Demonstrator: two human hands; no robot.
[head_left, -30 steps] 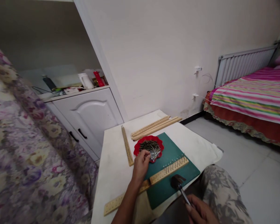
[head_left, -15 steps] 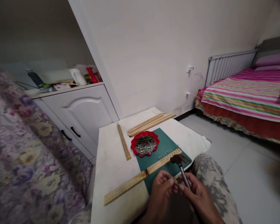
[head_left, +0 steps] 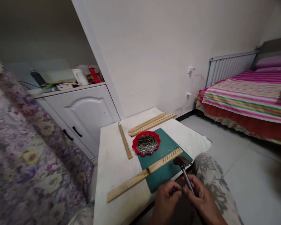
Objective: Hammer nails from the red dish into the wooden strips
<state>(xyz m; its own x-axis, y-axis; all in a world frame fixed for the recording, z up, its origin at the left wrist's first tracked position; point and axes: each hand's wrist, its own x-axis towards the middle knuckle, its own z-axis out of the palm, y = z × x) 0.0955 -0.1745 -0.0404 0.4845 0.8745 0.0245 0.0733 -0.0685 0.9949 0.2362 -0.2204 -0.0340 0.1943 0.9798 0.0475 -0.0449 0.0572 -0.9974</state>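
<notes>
My right hand [head_left: 200, 195] is wrapped round the handle of a claw hammer [head_left: 183, 162], its head up near the mat's right corner. Close beside it, my left hand [head_left: 168, 197] is closed in a pinch, fingertips almost touching the right hand's; what it pinches is too small to make out. Ahead, a wooden strip with rows of small holes [head_left: 128, 185] lies across the table and a green mat [head_left: 158, 179]. Several nails [head_left: 170, 154] stand upright in its right end. A red scalloped bowl [head_left: 134, 145] full of loose nails [head_left: 147, 144] sits on the mat's far left part.
Several more wooden strips [head_left: 152, 124] lie at the table's back, and a narrow one [head_left: 125, 142] at its left. The white table [head_left: 114, 168] stands against the wall. A cabinet [head_left: 84, 125] and floral curtain [head_left: 35, 162] are left; a bed [head_left: 245, 103] is right.
My left hand has dropped slightly and its fingertips sit closer together; the thin piece seen between the hands is now mostly hidden. The hammer has shifted slightly right and down. The view has moved a little.
</notes>
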